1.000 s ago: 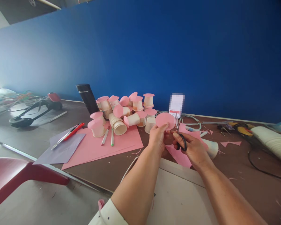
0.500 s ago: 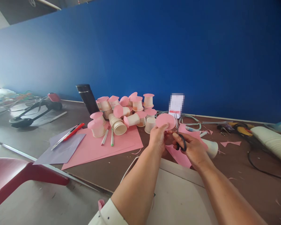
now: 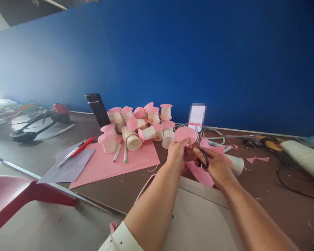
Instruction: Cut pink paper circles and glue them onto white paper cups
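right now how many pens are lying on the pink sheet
2: a pink-tipped pen and a green-tipped pen, side by side on the pink sheet before the cups. The pile may hide more.

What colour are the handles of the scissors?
Black. The scissors sit in the right hand, seen best in the head view.

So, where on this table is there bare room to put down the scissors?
Bare brown table lies right of the right hand, before the black cable, with only tiny scraps. Another free strip lies between the pink sheet and the table's near edge. Around the cups and behind the scissors it is crowded.
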The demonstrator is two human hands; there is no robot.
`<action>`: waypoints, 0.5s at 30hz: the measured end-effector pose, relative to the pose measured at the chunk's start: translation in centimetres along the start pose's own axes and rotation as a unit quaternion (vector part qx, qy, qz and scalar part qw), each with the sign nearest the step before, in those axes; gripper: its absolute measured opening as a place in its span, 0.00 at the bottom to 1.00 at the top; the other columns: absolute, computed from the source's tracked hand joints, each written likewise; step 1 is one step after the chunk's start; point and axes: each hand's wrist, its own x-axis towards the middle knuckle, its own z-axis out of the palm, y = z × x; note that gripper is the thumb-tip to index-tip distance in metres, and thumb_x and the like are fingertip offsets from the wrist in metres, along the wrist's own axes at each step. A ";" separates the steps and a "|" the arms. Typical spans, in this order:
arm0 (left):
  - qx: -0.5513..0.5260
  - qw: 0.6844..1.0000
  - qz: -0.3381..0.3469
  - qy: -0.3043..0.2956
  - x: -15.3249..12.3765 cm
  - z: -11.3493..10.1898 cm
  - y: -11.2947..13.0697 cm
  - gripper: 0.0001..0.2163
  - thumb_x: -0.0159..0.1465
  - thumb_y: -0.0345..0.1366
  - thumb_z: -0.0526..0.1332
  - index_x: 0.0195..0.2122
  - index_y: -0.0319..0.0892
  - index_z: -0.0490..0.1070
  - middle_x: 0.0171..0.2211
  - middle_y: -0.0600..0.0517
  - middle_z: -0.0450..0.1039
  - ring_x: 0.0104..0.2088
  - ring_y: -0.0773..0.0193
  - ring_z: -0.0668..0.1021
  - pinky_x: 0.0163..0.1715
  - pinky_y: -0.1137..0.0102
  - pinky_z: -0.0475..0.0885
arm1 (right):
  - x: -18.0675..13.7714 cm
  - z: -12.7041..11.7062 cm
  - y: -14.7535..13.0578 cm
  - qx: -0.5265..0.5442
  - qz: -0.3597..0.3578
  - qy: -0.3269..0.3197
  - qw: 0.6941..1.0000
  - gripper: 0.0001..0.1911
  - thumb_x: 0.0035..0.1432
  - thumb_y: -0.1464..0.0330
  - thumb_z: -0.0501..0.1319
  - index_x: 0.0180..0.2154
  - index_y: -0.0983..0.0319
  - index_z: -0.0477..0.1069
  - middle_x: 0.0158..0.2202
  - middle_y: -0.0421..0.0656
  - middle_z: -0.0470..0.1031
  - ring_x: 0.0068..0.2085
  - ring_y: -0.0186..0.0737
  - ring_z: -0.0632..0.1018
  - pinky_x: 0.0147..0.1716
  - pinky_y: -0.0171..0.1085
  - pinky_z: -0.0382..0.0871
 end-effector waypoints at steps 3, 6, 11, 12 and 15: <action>0.003 1.000 0.002 0.004 0.0 0.0 0.0 0.06 0.53 0.31 0.67 0.29 0.37 0.70 0.21 0.54 0.69 0.18 0.74 0.69 0.18 0.78 0.61 | -0.1 0.0 -0.1 -0.002 0.000 0.001 1.000 0.30 0.52 0.46 0.63 0.46 0.62 0.80 0.21 0.39 0.70 0.22 0.32 0.65 0.24 0.34 0.63; 0.009 1.000 0.000 0.004 0.1 -0.1 -0.1 0.05 0.54 0.31 0.66 0.30 0.37 0.70 0.21 0.54 0.69 0.18 0.74 0.68 0.18 0.78 0.61 | -0.1 0.0 -0.1 0.003 -0.001 0.003 1.000 0.30 0.52 0.46 0.64 0.46 0.62 0.80 0.22 0.39 0.70 0.23 0.32 0.66 0.25 0.33 0.62; 0.016 1.000 0.005 0.002 0.1 0.0 -0.1 0.05 0.54 0.31 0.66 0.29 0.37 0.69 0.20 0.54 0.69 0.18 0.73 0.69 0.18 0.78 0.62 | -0.1 0.1 -0.1 0.001 0.001 0.004 1.000 0.30 0.52 0.45 0.63 0.45 0.62 0.80 0.21 0.39 0.69 0.22 0.33 0.66 0.24 0.33 0.61; 0.018 1.000 0.006 0.004 0.1 0.0 -0.1 0.06 0.54 0.31 0.66 0.29 0.37 0.69 0.20 0.53 0.69 0.18 0.73 0.69 0.18 0.78 0.62 | -0.1 0.1 -0.1 0.000 0.002 0.003 1.000 0.30 0.52 0.46 0.63 0.45 0.62 0.80 0.21 0.39 0.69 0.22 0.33 0.66 0.24 0.33 0.60; 0.023 1.000 0.004 0.007 0.0 0.0 0.0 0.07 0.53 0.32 0.66 0.29 0.38 0.69 0.20 0.53 0.69 0.18 0.73 0.69 0.18 0.77 0.62 | -0.1 0.1 0.0 0.003 0.001 0.006 1.000 0.29 0.52 0.46 0.64 0.44 0.62 0.80 0.21 0.39 0.70 0.23 0.32 0.66 0.23 0.33 0.59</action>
